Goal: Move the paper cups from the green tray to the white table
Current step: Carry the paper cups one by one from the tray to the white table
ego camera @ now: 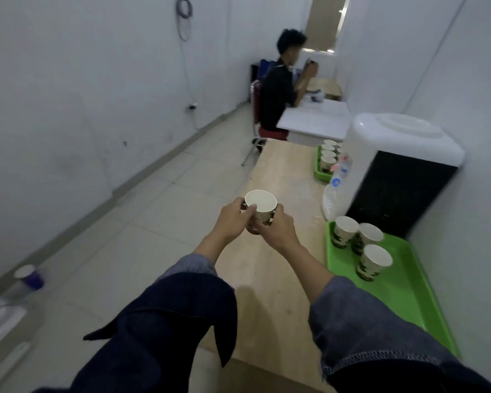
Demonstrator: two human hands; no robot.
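Note:
Both my hands hold one paper cup [260, 204] with a white inside and a green-brown print, above the left edge of the wooden counter. My left hand [233, 221] grips its left side and my right hand [277, 229] grips its right side. A green tray [408, 296] lies at the counter's near right with three upright paper cups [345, 231] [366, 241] [373, 262] on its far end. The white table [315, 120] stands beyond the counter's far end.
A white and black water dispenser [400, 171] stands on the counter's right side. Behind it a second green tray [319, 173] holds several cups. A person [278, 95] sits on a red chair at the white table. Tiled floor [142, 222] runs along the left.

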